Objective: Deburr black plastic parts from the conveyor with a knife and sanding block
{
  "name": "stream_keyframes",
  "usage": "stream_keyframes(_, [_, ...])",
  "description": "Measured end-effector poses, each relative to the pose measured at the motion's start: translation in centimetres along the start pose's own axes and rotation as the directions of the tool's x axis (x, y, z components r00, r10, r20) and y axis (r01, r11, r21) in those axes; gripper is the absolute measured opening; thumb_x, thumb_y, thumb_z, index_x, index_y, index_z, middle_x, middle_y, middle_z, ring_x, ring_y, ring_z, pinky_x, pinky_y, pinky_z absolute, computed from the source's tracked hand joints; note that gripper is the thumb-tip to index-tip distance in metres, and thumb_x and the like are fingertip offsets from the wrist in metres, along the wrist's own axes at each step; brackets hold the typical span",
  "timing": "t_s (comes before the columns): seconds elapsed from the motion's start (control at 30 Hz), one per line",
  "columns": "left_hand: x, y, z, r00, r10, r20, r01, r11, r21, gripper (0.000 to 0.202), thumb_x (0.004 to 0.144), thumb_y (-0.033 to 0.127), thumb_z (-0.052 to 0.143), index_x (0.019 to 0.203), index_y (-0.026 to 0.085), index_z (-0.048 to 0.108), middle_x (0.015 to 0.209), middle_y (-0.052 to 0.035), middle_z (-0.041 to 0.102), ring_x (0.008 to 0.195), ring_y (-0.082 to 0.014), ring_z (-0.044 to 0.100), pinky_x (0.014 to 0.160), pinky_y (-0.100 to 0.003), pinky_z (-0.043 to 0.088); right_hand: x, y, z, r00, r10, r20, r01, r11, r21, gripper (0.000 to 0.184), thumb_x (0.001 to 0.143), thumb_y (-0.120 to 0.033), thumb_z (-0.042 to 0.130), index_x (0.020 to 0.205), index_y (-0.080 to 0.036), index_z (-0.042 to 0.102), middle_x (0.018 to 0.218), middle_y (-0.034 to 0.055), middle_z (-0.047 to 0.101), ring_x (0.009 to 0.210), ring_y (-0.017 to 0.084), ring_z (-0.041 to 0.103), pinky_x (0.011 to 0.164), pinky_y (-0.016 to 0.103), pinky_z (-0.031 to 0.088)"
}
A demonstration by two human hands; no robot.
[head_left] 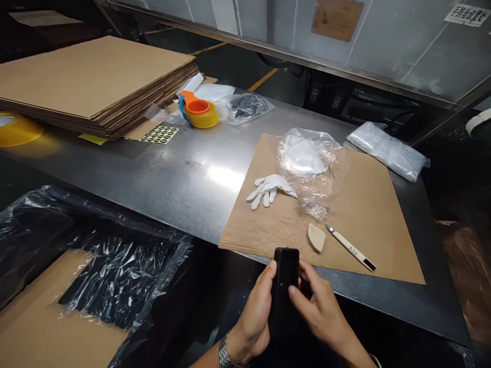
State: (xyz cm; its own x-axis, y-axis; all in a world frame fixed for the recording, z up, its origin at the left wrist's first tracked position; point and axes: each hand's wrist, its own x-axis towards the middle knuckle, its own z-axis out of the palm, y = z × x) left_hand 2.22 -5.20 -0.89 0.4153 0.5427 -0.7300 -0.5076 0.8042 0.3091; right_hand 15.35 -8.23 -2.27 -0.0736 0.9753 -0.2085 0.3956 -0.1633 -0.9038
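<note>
Both my hands hold a long black flat part (284, 278) upright, just below the near edge of the steel table (184, 179). My left hand (255, 317) wraps its left side with the thumb on the front face. My right hand (318, 306) grips its right side, the forefinger lying across the face. A watch shows on my left wrist. Right beyond the part, a brown cardboard sheet (368, 214) lies on the table with a small beige wedge (316, 236), a white-handled craft knife (351, 248), a white glove (270, 188) and a crumpled clear plastic bag (310, 168).
A stack of flat cardboard (88, 82) fills the far left. Beside it sit an orange tape dispenser (199, 111), a sheet of round stickers (159, 134) and bagged black parts (245, 106). A clear bag (387, 150) lies far right. A plastic-lined carton (115, 271) stands lower left.
</note>
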Motion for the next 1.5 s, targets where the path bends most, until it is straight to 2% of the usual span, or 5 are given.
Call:
stream_keyframes(0.23, [-0.3, 0.1, -0.4, 0.982, -0.186, 0.023, 0.179, 0.968, 0.175, 0.048, 0.087, 0.05, 0.037, 0.088, 0.009, 0.061, 0.055, -0.0075, 0.064, 0.041, -0.0112, 0.056, 0.038, -0.017, 0.042, 2.0, -0.5, -0.7, 0.982, 0.12, -0.148, -0.13, 0.99, -0.061, 0.043, 0.091, -0.044, 0.037, 0.056, -0.02, 0.042, 0.044, -0.002, 0.051, 0.042, 0.01, 0.049, 0.043, 0.021, 0.032])
stream_keyframes(0.5, [-0.1, 0.8, -0.2, 0.997, -0.078, 0.025, 0.078, 0.997, 0.008, 0.041, 0.091, 0.04, 0.036, 0.104, 0.009, 0.059, 0.065, -0.0093, 0.069, 0.047, -0.0152, 0.063, 0.047, -0.023, 0.05, -1.0, -1.4, 0.5, 0.983, -0.03, 0.181, 0.006, 0.991, 0.133, 0.072, 0.08, -0.02, 0.053, 0.142, -0.025, 0.017, 0.135, 0.0083, 0.039, 0.116, 0.021, 0.044, 0.095, 0.034, 0.038])
stream_keyframes(0.77, [1.1, 1.7, 0.2, 0.991, -0.087, 0.098, 0.067, 0.979, 0.19, 0.057, 0.089, 0.051, 0.029, 0.081, 0.006, 0.063, 0.055, -0.013, 0.067, 0.043, -0.0146, 0.062, 0.041, -0.018, 0.044, -0.5, 1.1, -2.2, 0.933, -0.016, 0.359, -0.192, 0.821, 0.537, 0.065, 0.081, -0.037, 0.06, 0.139, -0.026, 0.031, 0.107, 0.0041, 0.055, 0.093, 0.015, 0.054, 0.087, 0.032, 0.041])
stream_keyframes(1.03, [4.3, 3.0, 1.8, 0.98, 0.183, 0.073, -0.197, 0.931, 0.307, 0.044, 0.082, 0.05, 0.05, 0.106, 0.013, 0.056, 0.081, -0.0092, 0.071, 0.068, -0.0172, 0.066, 0.061, -0.025, 0.051, 5.3, 1.3, -7.9, 0.974, 0.1, -0.203, -0.121, 0.988, -0.097, 0.046, 0.09, -0.049, 0.035, 0.106, -0.012, 0.058, 0.047, -0.0035, 0.053, 0.039, 0.011, 0.046, 0.042, 0.022, 0.036])
stream_keyframes(1.5, [11.5, 2.5, 1.9, 0.574, 0.806, 0.145, -0.545, 0.243, 0.802, 0.049, 0.085, 0.03, 0.045, 0.131, 0.012, 0.042, 0.132, -0.0191, 0.043, 0.128, -0.0326, 0.029, 0.107, -0.05, 0.015, 25.1, -0.6, -12.6, 0.961, -0.21, -0.18, 0.035, 0.738, -0.674, 0.023, 0.089, -0.032, 0.052, 0.104, -0.016, 0.058, 0.105, 0.0052, 0.06, 0.09, 0.016, 0.059, 0.079, 0.038, 0.049])
